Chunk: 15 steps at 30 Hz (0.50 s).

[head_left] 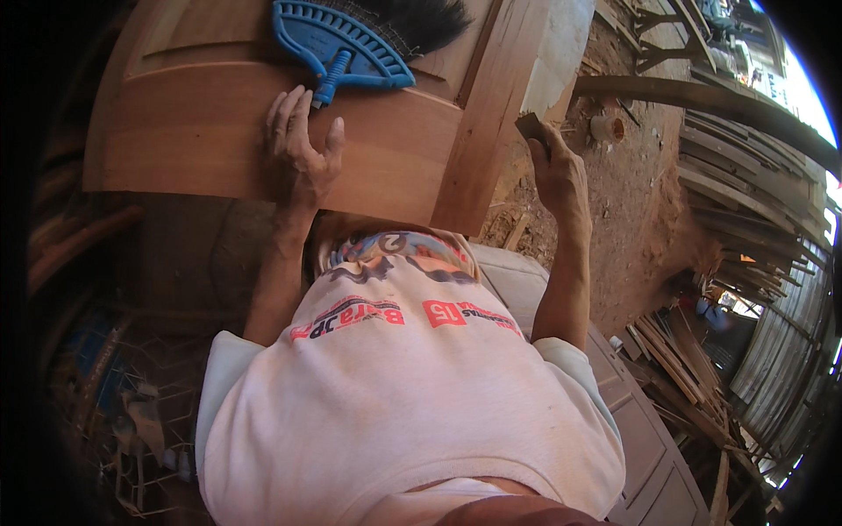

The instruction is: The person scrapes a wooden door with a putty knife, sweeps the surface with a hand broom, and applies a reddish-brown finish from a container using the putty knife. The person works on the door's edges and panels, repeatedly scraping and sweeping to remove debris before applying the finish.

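A reddish-brown panelled wooden door (197, 131) lies in front of me. My left hand (303, 149) rests on its near rail, fingers stretched out and holding nothing. Just beyond those fingertips lies a blue plastic broom head (307, 39) with black bristles (421, 22); its short socket points toward the hand. Off the door's right edge, my right hand (561, 175) is closed around a small, flat, dark brown piece of sandpaper (531, 128), apparently folded. Part of the sandpaper is hidden by the thumb and fingers.
Another panelled door (636, 421) stands low at my right side. Stacked planks (745, 175) and more boards (675, 359) line the right, below a long beam (693, 92). A small orange-white container (607, 129) sits on the dirt ground. Dim clutter fills the left.
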Each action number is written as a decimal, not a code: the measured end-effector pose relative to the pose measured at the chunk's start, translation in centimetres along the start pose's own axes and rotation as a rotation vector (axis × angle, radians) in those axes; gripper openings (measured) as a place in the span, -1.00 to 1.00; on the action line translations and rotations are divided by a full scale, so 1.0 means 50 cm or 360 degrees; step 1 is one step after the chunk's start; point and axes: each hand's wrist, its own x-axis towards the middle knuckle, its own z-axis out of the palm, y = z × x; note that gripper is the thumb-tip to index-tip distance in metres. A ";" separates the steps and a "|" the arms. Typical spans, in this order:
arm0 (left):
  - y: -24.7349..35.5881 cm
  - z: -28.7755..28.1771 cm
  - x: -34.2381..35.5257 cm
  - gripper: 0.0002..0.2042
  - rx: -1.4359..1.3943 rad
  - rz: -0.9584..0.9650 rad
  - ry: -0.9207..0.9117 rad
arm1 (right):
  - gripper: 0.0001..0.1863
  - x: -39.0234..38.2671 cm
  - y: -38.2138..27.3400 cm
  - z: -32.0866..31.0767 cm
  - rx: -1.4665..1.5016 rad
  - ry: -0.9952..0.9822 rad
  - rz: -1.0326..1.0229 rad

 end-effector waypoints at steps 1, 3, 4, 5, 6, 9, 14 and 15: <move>0.002 -0.002 0.003 -0.52 0.0010 -0.0003 -0.0017 | -0.58 0.014 0.003 0.004 0.0006 0.0013 0.0026; -0.003 0.002 0.001 -0.52 -0.0003 0.0011 -0.0018 | -0.57 0.057 0.021 0.026 0.0023 0.0043 0.0080; -0.005 0.003 0.000 -0.51 -0.0007 0.0015 -0.0014 | -0.57 0.077 0.026 0.035 0.0017 0.0078 0.0086; -0.006 0.003 0.000 -0.52 -0.0018 0.0025 -0.0007 | -0.56 0.095 0.028 0.046 0.0010 0.0112 0.0092; -0.008 0.003 0.001 -0.52 -0.0021 0.0033 0.0000 | -0.56 0.113 0.031 0.053 0.0009 0.0142 0.0091; 0.000 0.001 0.005 -0.53 0.0016 0.0031 -0.0020 | -0.56 0.145 0.038 0.059 0.0064 0.0149 0.0062; -0.001 0.005 0.001 -0.56 0.0021 0.0000 0.0003 | -0.55 0.173 0.037 0.054 0.0040 0.0120 -0.0022; -0.005 0.010 0.001 -0.57 0.0020 0.0007 0.0025 | -0.55 0.175 0.037 0.050 0.0035 0.0107 -0.0028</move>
